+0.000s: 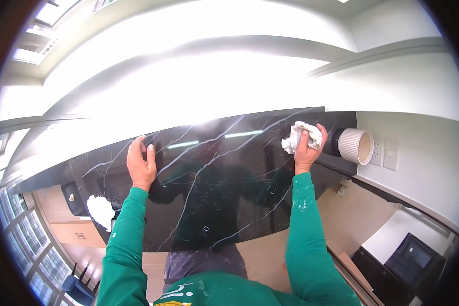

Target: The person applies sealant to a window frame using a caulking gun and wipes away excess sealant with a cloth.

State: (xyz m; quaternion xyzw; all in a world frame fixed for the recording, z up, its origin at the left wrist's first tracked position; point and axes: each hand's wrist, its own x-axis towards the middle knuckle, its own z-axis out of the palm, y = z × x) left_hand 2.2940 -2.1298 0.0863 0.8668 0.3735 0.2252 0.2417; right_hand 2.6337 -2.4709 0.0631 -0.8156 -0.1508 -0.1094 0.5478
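Note:
My right hand (307, 154) is closed around a crumpled white cloth or paper wad (297, 136) at the far right of a glossy black countertop (224, 173) with white veins. Just right of that hand stands a ribbed cream-coloured cup or pot (355, 146) with a dark base. Over the left part of the counter is my left hand (142, 166), its fingers apart and nothing in it. Whether its fingertips touch the surface I cannot tell. Another white crumpled wad (101, 211) lies near my left forearm.
A white wall with a socket and switch plate (390, 153) rises at the right end. At the left end is a black tray-like thing (74, 199). Lower right, a black box-like appliance (410, 260) stands below counter level. A blue chair (78, 290) is at the lower left.

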